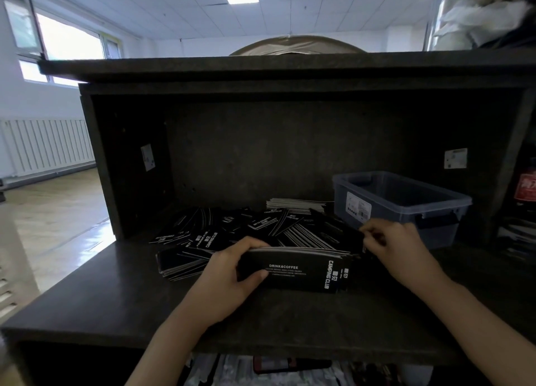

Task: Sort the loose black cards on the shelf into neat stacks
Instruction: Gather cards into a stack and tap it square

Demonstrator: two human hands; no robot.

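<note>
On the shelf [116, 292] front, left hand [229, 272] grips the card bundle [293, 266], right hand [397, 246] pinches one card [348, 232]; I'd square edges first.

held card stack [293, 271] printed "DRINK&COFFEE" and "CAMPING CLUB", loose cards [211, 237] also "CAMPING CLUB"

Your left hand [229, 272] grips an upright card stack [293, 269] on the shelf [101, 304]; your right hand [397, 246] pinches a single card [342, 229] at the stack's right end. Loose cards [220, 229] lie behind, a flat stack [295, 205] just beside the plastic bin [406, 202]
</note>
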